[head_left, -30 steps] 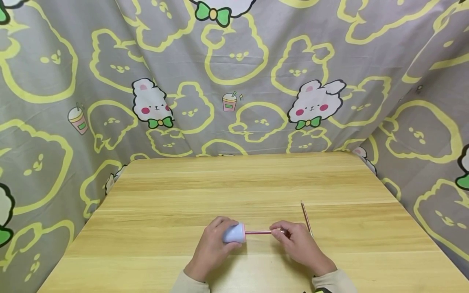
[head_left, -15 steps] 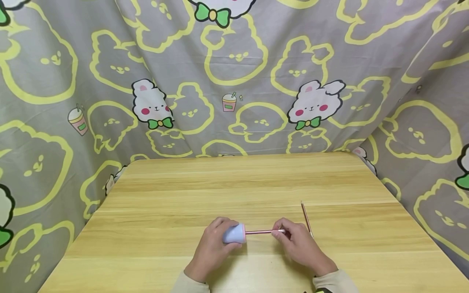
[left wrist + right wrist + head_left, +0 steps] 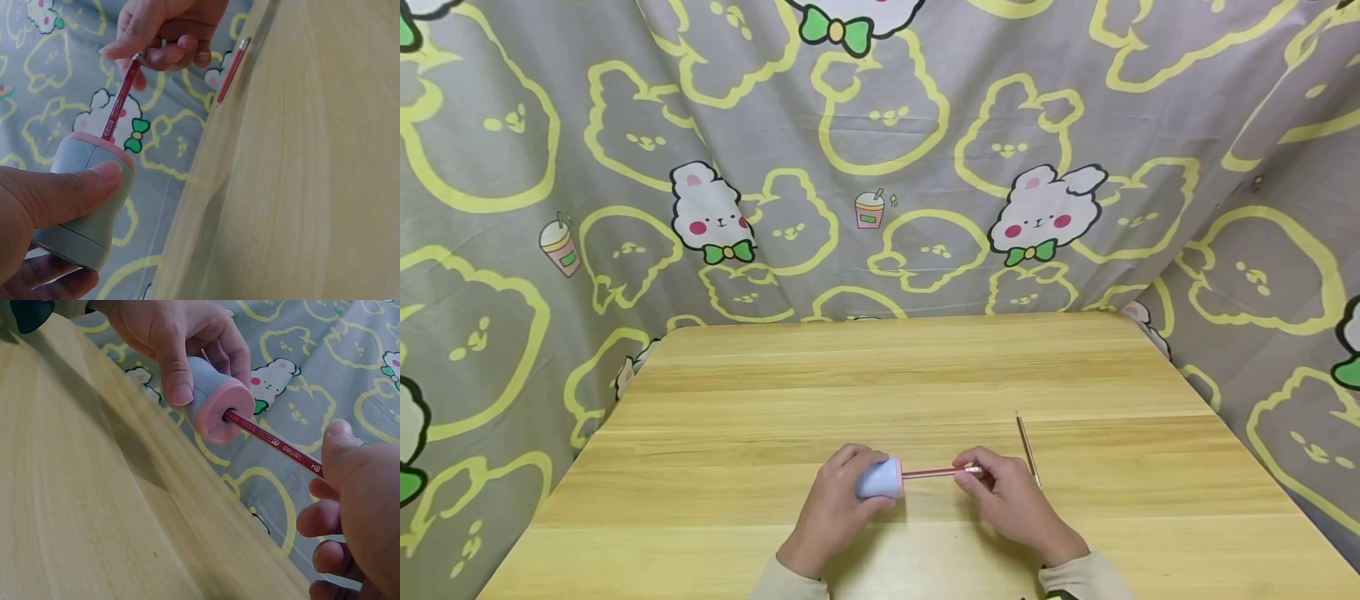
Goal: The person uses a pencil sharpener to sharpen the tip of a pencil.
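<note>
Head view: left hand (image 3: 829, 504) grips the sharpener (image 3: 878, 478); right of it, right hand (image 3: 1009, 498) pinches the pencil (image 3: 929, 474) near its end. Left wrist: second pencil (image 3: 232, 72), well apart from the sharpener. Right wrist: pencil's in its pink face (image 3: 209, 422), roughly along its axis.

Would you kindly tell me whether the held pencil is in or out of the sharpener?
Partly in: one end of the pencil is hidden inside the sharpener, the rest showing outside.

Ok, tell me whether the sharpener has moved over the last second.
No, not visibly: in the head view the sharpener, held in the left hand, keeps the same place against the table and its far edge.
</note>
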